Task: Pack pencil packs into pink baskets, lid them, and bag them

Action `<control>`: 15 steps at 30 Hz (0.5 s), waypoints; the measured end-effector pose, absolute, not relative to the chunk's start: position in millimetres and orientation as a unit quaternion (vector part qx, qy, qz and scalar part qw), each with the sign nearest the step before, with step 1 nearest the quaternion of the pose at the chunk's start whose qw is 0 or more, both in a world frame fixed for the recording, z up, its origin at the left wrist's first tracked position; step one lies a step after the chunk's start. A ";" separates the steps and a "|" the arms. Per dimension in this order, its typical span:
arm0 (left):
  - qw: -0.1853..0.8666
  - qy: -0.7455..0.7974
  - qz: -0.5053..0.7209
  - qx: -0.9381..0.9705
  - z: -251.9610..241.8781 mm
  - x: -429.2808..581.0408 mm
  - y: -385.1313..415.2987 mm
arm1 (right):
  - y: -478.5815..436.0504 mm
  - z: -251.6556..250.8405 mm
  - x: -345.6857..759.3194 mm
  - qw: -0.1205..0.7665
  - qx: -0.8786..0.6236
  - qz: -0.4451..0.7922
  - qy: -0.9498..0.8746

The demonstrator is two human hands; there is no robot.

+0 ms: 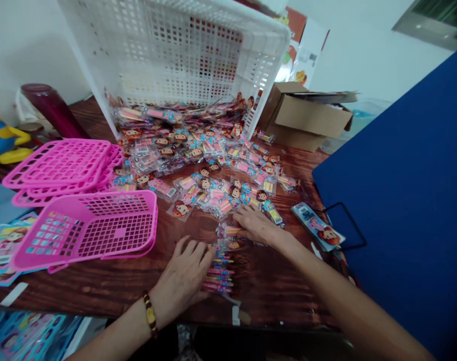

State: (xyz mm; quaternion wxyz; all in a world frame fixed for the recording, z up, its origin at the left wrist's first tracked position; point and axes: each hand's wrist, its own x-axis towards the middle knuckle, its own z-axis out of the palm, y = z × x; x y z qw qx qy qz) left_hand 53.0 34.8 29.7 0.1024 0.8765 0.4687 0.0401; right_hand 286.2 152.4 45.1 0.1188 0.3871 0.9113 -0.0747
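My left hand (186, 268), with a beaded bracelet on its wrist, rests at the left end of a row of small plastic packets (218, 278) standing on edge. Its fingers are bent and apart, touching the packets; its thumb is partly hidden. Farther up and right, my right hand (255, 224) reaches to the near edge of the loose pile, fingers closed at a clear packet with pink and yellow sticks (229, 231). Another packet with a cartoon girl's head (234, 245) lies between the hands. Many similar packets (213, 190) spread out beyond them.
A white perforated crate (168, 45) lies tipped toward me behind the pile. Pink baskets (119, 233) sit at left, near printed cards (10, 240) and a dark red bottle (55, 110). At right are a card stack (318, 228), a cardboard box (307, 118) and a blue panel (401, 175).
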 end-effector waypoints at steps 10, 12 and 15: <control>0.110 0.469 0.040 0.875 29.3 52.7 34.1 | 198.7 53.9 263.6 0.124 0.415 -0.068 0.899; 0.116 0.468 0.041 0.875 30.3 52.5 34.0 | 203.1 51.1 261.7 0.135 0.411 -0.041 0.901; 0.120 0.467 0.044 0.875 30.5 52.3 33.9 | 196.0 43.5 273.2 0.095 0.415 0.012 0.905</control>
